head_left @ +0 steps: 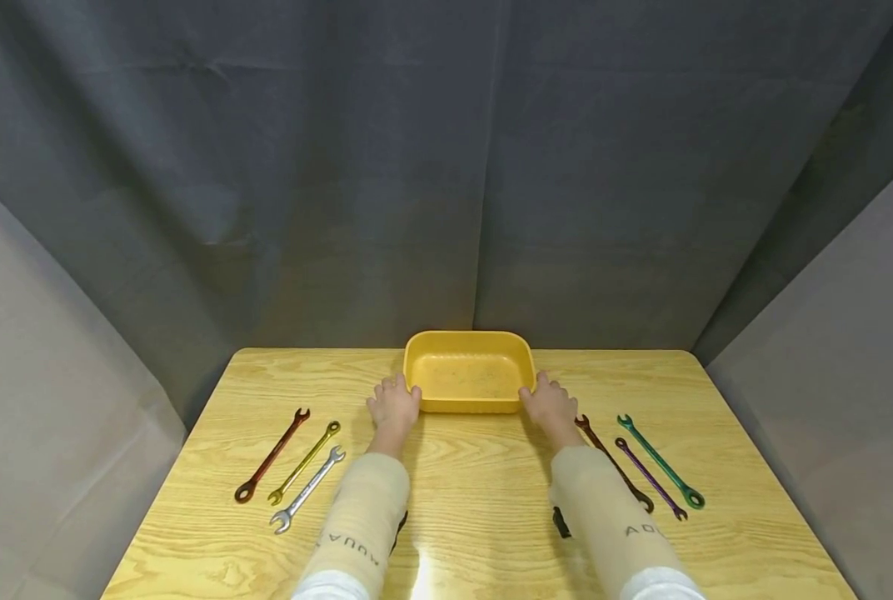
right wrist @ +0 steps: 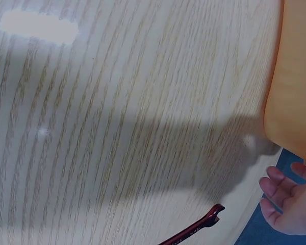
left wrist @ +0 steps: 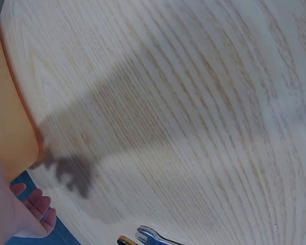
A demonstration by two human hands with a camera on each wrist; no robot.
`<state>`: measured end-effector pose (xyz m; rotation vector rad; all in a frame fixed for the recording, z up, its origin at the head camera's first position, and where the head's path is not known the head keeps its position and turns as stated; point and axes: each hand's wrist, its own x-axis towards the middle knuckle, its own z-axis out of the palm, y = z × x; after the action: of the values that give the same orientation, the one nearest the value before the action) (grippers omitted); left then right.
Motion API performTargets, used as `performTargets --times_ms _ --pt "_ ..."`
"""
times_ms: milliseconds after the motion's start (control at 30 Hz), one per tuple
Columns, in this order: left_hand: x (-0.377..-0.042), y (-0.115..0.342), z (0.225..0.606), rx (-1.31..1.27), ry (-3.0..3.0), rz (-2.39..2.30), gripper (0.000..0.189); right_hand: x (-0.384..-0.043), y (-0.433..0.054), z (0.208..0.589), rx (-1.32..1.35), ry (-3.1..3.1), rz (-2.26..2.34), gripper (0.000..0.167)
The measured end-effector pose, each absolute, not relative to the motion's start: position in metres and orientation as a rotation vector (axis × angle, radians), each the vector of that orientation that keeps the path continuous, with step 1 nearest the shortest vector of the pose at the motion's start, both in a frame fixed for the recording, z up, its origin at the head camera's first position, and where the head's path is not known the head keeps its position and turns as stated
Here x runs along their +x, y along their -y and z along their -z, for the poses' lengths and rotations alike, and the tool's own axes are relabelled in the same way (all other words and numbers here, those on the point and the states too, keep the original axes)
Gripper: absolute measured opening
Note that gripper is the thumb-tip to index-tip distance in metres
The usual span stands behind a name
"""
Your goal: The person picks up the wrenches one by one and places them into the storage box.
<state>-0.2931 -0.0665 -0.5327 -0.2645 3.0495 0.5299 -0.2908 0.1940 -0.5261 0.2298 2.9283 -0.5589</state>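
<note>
A yellow rectangular basin (head_left: pixel 471 406) lies at the table's far edge with its open top up; its inside shows nothing in it. My left hand (head_left: pixel 394 406) holds the basin's near left corner, thumb at the rim and fingers along the outside. At the near right corner, my right hand (head_left: pixel 551 407) grips in the same way. The left wrist view shows the basin's wall (left wrist: pixel 10 112) beside the left hand (left wrist: pixel 21 217), whose outer fingers hang loosely. In the right wrist view the right hand (right wrist: pixel 291 206) is beside the basin's other end (right wrist: pixel 293 87); its thumb is hidden.
Left of the arms lie a red wrench (head_left: pixel 272 456), a gold wrench (head_left: pixel 304 463) and a silver wrench (head_left: pixel 308 489). On the right are a dark red wrench (head_left: pixel 615 462), partly behind the forearm, a purple wrench (head_left: pixel 651 478) and a green wrench (head_left: pixel 661 461). Dark cloth (head_left: pixel 341 208) hangs behind the table.
</note>
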Motion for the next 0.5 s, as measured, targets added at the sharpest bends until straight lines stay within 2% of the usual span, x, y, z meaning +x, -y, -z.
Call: performTargets --times_ms 500 --pt "-0.2937 0.0645 0.5298 -0.273 -3.018 -0.507 0.05 -0.2938 -0.1929 0.5285 0.207 -2.949 0.448 0.058"
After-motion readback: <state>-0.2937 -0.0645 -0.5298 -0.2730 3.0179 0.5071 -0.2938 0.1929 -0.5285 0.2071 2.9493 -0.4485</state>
